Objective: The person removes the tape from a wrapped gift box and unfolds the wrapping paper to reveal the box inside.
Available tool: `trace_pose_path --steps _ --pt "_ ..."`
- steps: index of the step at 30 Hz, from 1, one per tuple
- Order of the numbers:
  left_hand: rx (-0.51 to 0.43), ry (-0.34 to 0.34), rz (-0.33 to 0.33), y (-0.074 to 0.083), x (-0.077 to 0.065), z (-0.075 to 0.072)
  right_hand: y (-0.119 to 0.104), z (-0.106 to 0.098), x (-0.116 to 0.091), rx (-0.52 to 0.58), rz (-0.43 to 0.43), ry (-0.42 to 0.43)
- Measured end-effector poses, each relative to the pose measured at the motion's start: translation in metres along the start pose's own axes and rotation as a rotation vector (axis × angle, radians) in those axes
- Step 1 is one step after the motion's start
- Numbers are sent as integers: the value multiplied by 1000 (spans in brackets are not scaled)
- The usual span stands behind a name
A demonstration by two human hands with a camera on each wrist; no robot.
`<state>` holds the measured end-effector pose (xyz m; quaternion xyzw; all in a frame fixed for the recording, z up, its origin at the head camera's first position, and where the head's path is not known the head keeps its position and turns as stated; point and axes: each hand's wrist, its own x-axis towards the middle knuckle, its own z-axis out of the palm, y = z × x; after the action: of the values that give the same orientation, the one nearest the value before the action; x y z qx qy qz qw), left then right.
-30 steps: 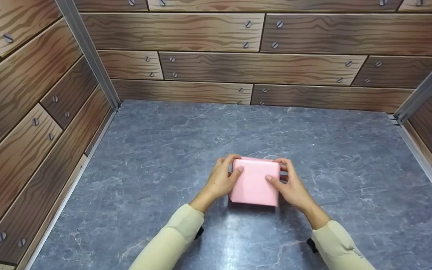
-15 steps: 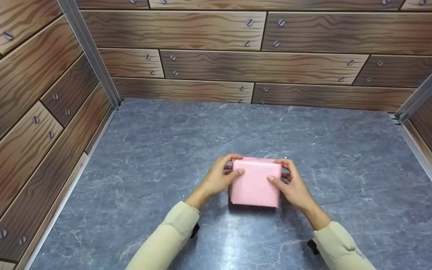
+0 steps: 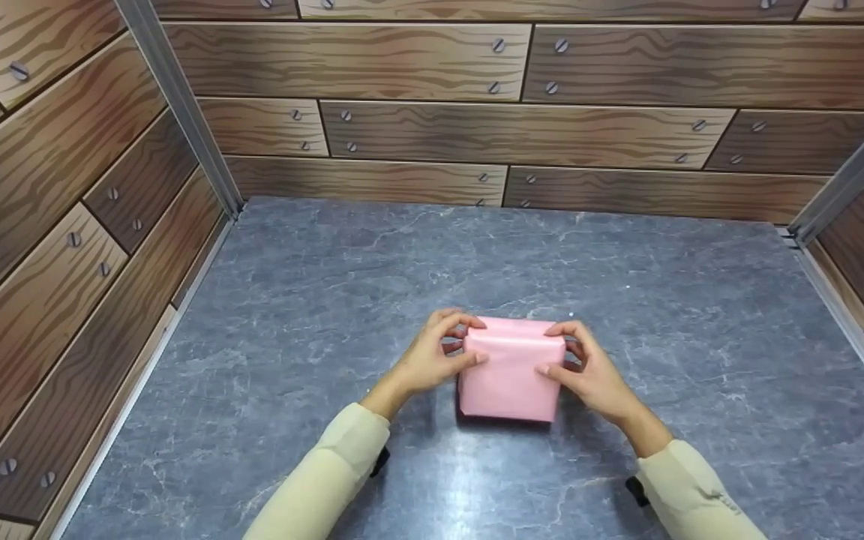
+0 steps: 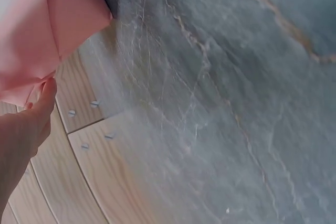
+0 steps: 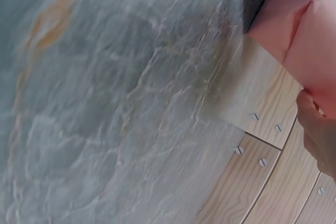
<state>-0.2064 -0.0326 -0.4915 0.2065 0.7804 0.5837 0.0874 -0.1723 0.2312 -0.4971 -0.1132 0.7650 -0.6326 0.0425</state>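
Observation:
A pink box-shaped package [image 3: 511, 386], smooth like wrapping paper, stands on the grey marbled table with one face toward me and part of its top showing. My left hand [image 3: 430, 361] grips its upper left edge, fingers over the top and thumb on the front face. At the upper right edge, my right hand [image 3: 595, 381] holds it the same way. In the left wrist view, folded flaps show on the side of the package [image 4: 47, 24], above the hand [image 4: 23, 137]. A similar fold marks its other side in the right wrist view, beside the right hand [image 5: 319, 135].
The marbled table [image 3: 342, 277] spreads around the package. Wood-plank-patterned panels form the back wall [image 3: 417, 67] and left wall [image 3: 64, 247], joined by a metal post [image 3: 181, 112]; another wall stands at the right.
The package has tipped so more of its top shows, and its front face sits slightly nearer me. Both hands keep hold, their wrists spreading slightly outward.

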Motion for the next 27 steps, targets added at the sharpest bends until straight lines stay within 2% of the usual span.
trace_pose_path --steps 6,16,19,22,26,27 --pt "56 -63 45 1 -1 -5 1 -2 -1 -27 -1 -7" --pt "96 -40 178 -3 -6 -6 -2 0 -1 -47 -22 70" --pt "69 -29 173 -5 -8 -6 -2 1 -3 -44 -21 69" --pt "13 -1 149 0 -10 -6 -3 2 -3 -41 -22 77" --pt "-15 29 103 5 -9 -4 -5 4 -1 2 -12 145" --pt "-12 29 90 2 -7 -2 -6 5 -1 23 -1 163"
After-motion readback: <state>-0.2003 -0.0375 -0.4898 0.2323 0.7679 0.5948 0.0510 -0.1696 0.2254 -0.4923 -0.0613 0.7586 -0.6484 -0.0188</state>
